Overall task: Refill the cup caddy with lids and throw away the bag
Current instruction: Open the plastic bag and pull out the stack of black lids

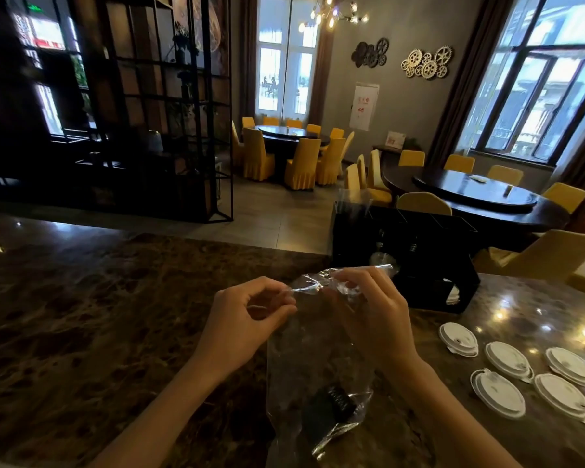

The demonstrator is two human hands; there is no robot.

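Observation:
A clear plastic bag (pixel 318 366) hangs upright over the brown marble counter (pixel 98 315), held at its top by both hands. My left hand (pixel 247 319) pinches the bag's upper left edge. My right hand (pixel 372 309) grips the crumpled top on the right. Something dark lies in the bottom of the bag (pixel 335 405); I cannot tell what it is. Several white lids (pixel 504 361) lie flat on the counter to the right. The black cup caddy (pixel 409 261) stands behind my right hand, with clear cups partly showing in it.
Beyond the counter's far edge are round dark dining tables (pixel 480 197) with yellow chairs (pixel 301 167). A black metal shelving frame (pixel 169 106) stands at the left. Napkins (pixel 453 295) show in the caddy's lower right slot.

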